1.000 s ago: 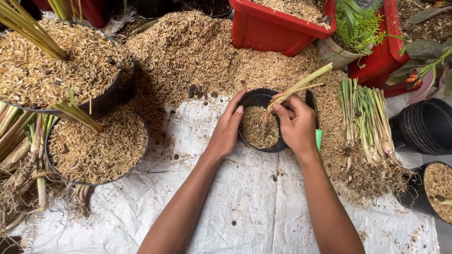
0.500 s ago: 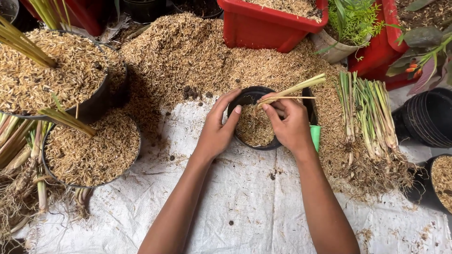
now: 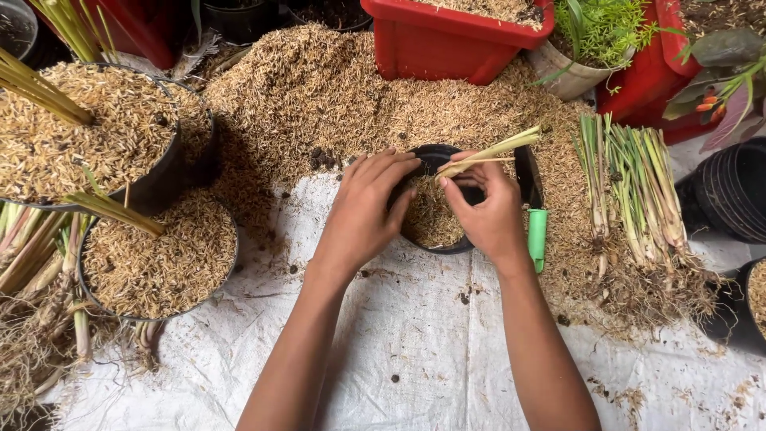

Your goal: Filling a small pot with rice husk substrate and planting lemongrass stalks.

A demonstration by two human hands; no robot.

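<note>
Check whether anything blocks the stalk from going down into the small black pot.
Nothing visible does. The right hand holds the stalk with its lower end already at the husk in the small black pot. The left hand rests on the pot's left rim, off to the side. The knife lies outside the pot, to its right.

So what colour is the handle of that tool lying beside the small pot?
Bright green handle, seen in the head view, just right of the right hand.

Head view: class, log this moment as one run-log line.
left hand: on small black pot rim | right hand: holds stalk in husk | knife: beside pot
</note>
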